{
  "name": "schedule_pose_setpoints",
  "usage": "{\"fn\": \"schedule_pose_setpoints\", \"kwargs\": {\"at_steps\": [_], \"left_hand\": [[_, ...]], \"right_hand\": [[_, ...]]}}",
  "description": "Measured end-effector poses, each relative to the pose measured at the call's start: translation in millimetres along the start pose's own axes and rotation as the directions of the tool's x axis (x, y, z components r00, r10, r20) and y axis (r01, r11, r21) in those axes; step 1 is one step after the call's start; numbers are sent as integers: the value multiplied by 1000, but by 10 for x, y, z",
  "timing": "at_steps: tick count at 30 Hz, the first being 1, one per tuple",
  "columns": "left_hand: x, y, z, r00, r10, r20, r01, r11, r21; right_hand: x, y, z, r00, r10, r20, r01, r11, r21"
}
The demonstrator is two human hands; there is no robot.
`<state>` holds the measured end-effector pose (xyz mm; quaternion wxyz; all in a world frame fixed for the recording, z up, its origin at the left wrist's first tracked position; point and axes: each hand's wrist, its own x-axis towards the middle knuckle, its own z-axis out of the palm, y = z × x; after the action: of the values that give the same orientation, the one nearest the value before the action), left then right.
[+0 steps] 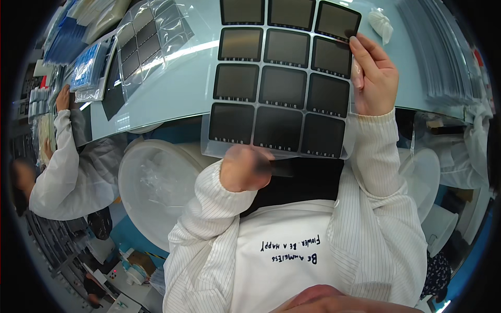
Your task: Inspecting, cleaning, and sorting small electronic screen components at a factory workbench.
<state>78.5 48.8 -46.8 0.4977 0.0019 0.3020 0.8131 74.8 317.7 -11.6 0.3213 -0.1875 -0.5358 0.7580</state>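
A clear plastic tray [206, 141] holds several dark, glossy rectangular panels [283, 86] in three columns, each with a row of small pale marks along its lower edge. It is raised in front of me, its lower part over the table's near edge. My left hand [244, 168] is closed on the tray's near edge; part of this hand is blurred. At the far right side, my right hand [374, 75] pinches the tray's edge, thumb and fingers closed beside the upper panels. What lies under the tray is hidden.
A glass-topped table [172, 96] bears another clear tray with dark panels [141, 39], a crumpled white wad [381, 26] and stacked clear trays [436, 49]. Blue-and-white packs [88, 65] lie left, beside a co-worker's hand [63, 98]. A white bin [156, 182] stands below the table edge.
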Motion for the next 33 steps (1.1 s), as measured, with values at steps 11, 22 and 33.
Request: {"fn": "schedule_pose_setpoints", "kwargs": {"at_steps": [11, 22, 33], "left_hand": [[-71, 213, -41, 967, -240, -87, 252, 847, 468], [-96, 1095, -1864, 441, 492, -750, -98, 857, 505], [-178, 783, -1126, 826, 310, -471, 40, 801, 597]], "right_hand": [[218, 158, -183, 999, -19, -47, 11, 987, -158], [276, 78, -279, 999, 30, 14, -26, 981, -194], [598, -55, -198, 987, 146, 71, -132, 975, -179]]}}
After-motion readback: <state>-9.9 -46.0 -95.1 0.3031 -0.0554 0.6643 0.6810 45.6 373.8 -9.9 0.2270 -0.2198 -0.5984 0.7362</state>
